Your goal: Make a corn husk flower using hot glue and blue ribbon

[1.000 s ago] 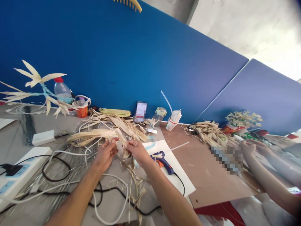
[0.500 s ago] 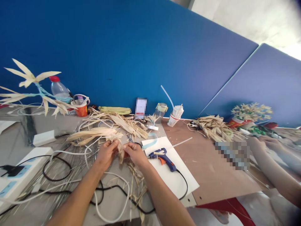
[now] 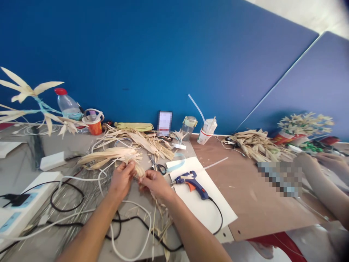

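Between my two hands is a pale dried corn husk (image 3: 139, 171), pinched at both sides. My left hand (image 3: 123, 178) has thumb and fingers closed on its left edge. At the lower right end, my right hand (image 3: 156, 185) grips the same husk. Just behind lies a bundle of long dried husks (image 3: 106, 156), with a heap of more husk strips (image 3: 147, 142) beyond it. Scissors (image 3: 159, 168) with black handles rest right behind my right hand. To the right, a blue glue gun (image 3: 193, 183) with an orange trigger lies on white paper (image 3: 201, 211).
A white power strip (image 3: 29, 203) and tangled cables (image 3: 131, 218) cover the left and front. Husk flowers on blue stems (image 3: 40, 103) stand at far left. A glass jar (image 3: 188, 127) and a paper cup (image 3: 204, 136) stand behind. At right, another person's hands (image 3: 308, 165) work near husks.
My right hand has moved slightly down along the husk, which now slants between my hands. The scissors' handles show more. The view has shifted a little.
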A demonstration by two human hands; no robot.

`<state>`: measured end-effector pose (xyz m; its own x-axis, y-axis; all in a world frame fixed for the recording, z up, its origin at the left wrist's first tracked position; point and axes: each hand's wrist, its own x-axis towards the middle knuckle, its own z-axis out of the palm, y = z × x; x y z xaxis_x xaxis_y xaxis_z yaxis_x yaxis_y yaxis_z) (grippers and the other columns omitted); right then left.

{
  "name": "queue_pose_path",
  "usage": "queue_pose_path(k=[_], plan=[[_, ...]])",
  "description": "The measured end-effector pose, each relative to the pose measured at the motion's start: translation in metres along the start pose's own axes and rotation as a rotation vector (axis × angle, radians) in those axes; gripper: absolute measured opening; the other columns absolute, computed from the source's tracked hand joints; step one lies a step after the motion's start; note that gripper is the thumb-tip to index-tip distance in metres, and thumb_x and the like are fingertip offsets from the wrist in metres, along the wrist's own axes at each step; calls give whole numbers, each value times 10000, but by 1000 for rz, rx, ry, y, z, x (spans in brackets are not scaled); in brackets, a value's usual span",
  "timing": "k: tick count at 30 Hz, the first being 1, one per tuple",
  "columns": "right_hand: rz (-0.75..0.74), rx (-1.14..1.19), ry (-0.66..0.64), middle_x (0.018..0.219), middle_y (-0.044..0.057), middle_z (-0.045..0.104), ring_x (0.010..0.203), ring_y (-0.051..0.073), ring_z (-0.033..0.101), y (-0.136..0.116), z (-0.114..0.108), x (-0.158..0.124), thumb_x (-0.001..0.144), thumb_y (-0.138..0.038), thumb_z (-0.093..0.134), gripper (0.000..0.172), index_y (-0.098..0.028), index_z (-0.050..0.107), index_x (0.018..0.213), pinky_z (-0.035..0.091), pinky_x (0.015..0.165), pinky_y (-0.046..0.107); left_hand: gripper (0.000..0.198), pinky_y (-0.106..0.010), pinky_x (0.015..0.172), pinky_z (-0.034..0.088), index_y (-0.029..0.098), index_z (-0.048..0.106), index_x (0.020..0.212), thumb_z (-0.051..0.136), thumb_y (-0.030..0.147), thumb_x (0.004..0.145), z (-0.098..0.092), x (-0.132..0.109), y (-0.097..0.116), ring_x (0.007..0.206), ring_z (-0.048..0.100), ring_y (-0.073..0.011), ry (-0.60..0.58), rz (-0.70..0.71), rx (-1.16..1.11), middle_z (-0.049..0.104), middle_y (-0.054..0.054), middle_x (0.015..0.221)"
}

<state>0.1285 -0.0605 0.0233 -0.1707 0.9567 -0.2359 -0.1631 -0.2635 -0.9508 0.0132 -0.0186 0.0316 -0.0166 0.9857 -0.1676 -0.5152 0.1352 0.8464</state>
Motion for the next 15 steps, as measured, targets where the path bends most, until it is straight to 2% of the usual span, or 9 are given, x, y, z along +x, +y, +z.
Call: queue_pose_path(k=[3, 6, 9, 12, 15], plan=[[-57, -101, 42, 506, -35, 538, 467, 106, 522, 1, -6, 2, 752, -261, 555, 145, -178, 542, 633, 364, 459, 201, 329, -191, 432, 299, 167, 486, 578, 800, 265, 554, -2, 2, 0, 423, 324, -46, -25, -3, -18, 380, 96, 457], [-95, -197, 202, 495, -23, 559, 482, 136, 548, 2, -12, 6, 781, -246, 508, 135, -178, 599, 707, 386, 476, 225, 386, -187, 423, 289, 178, 416, 563, 800, 215, 560, -4, 5, 3, 412, 308, -39, -6, 1, -72, 378, 103, 457], [-164, -117, 333, 547, -13, 595, 493, 138, 551, -3, -17, 6, 784, -262, 496, 159, -179, 627, 818, 416, 530, 251, 412, -179, 425, 299, 184, 378, 563, 790, 179, 573, -8, 8, 5, 397, 302, -35, 38, 2, -138, 367, 112, 440], [-278, 75, 250, 637, -3, 611, 505, 117, 537, -16, -20, -2, 763, -302, 523, 160, -181, 628, 767, 428, 578, 261, 423, -175, 440, 326, 185, 357, 556, 777, 187, 606, -13, 11, 6, 395, 316, -36, 47, -5, -177, 350, 113, 426], [-364, 17, -14, 792, 31, 641, 664, 141, 575, -31, -24, -13, 705, -316, 617, 153, -175, 655, 658, 441, 665, 272, 408, -171, 435, 329, 181, 374, 553, 776, 199, 617, -17, 14, 6, 390, 316, -34, 3, -21, -204, 341, 113, 425]])
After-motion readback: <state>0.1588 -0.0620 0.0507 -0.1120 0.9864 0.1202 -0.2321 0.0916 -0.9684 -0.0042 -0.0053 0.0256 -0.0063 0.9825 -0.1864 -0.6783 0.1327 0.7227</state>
